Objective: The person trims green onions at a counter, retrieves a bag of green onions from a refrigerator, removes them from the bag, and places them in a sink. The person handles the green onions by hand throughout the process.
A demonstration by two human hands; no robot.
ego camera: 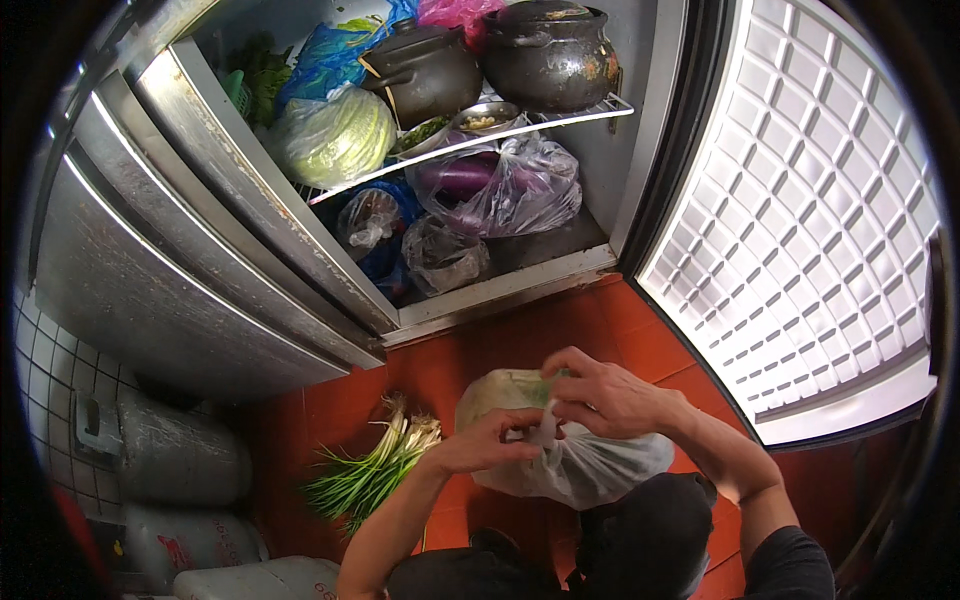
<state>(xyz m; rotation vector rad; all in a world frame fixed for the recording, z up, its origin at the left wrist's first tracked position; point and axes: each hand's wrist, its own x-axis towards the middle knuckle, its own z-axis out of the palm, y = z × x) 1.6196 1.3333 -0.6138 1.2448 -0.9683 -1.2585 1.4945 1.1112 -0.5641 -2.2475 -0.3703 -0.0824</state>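
A full, translucent white plastic bag (600,465) rests on the red tiled floor right in front of my knees. Its gathered neck is between my two hands. My left hand (499,442) grips the twisted plastic with thumb and fingers from the left. From the other side, my right hand (607,394) pinches the same neck, fingers bent over it. Pale green and whitish contents show dimly through the bag; what they are I cannot tell. Left of the bag lies a loose bunch of scallions (382,457), white root ends pointing away from me.
An open refrigerator holds two dark clay pots (551,64), a bagged cabbage (337,139) and small dishes on a wire shelf (525,124). Bagged eggplants (465,176) sit below. Its white ribbed door (802,225) swings out right. Grey gas cylinders (184,450) lie at left.
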